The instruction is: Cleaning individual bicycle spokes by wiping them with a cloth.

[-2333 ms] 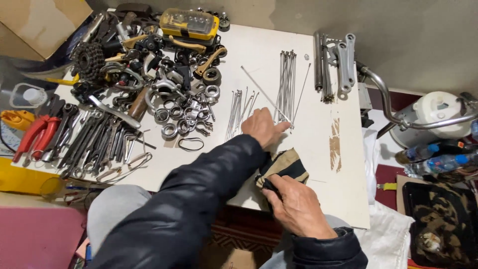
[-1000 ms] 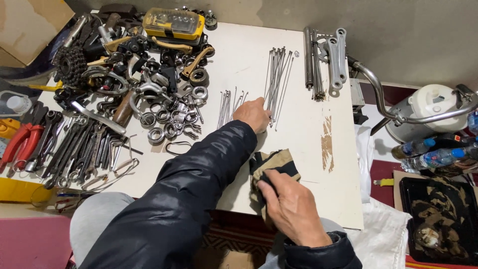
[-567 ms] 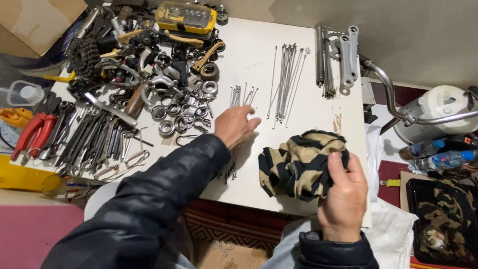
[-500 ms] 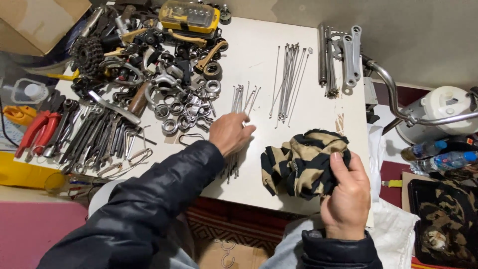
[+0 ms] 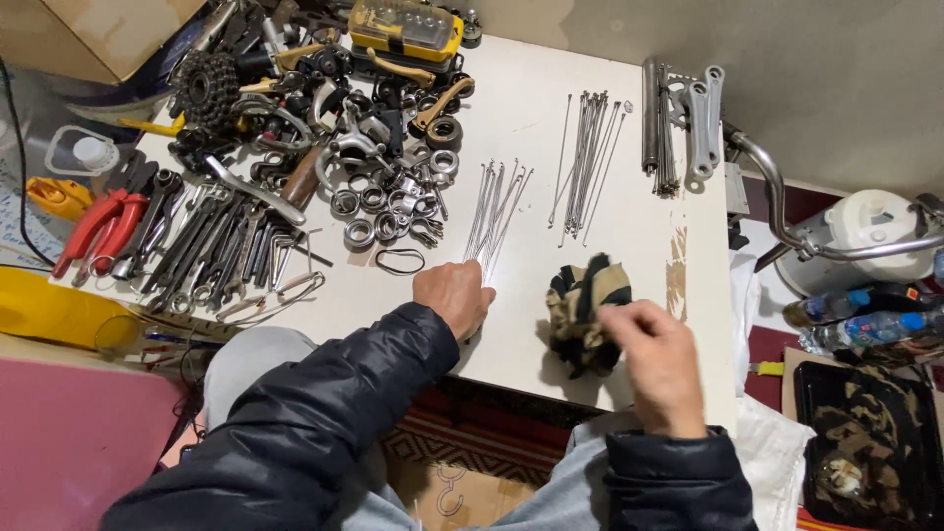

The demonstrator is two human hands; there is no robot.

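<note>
Fingers (image 5: 612,317) of right hand (image 5: 657,359) pinching crumpled camouflage rag (image 5: 582,313); left hand (image 5: 454,297) on spokes (image 5: 495,211)

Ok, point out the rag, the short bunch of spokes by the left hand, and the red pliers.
rag (image 5: 582,317), head view, on its crumpled middle
short bunch of spokes (image 5: 495,208), head view, midway along the rods
red pliers (image 5: 98,224), head view, on the red handles

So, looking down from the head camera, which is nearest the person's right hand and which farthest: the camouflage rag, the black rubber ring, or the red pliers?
From the right hand:
1. Camouflage rag, right at its fingers, near the table's front edge.
2. Black rubber ring, further left, beyond the left hand.
3. Red pliers, far left, beside the wrenches.
</note>
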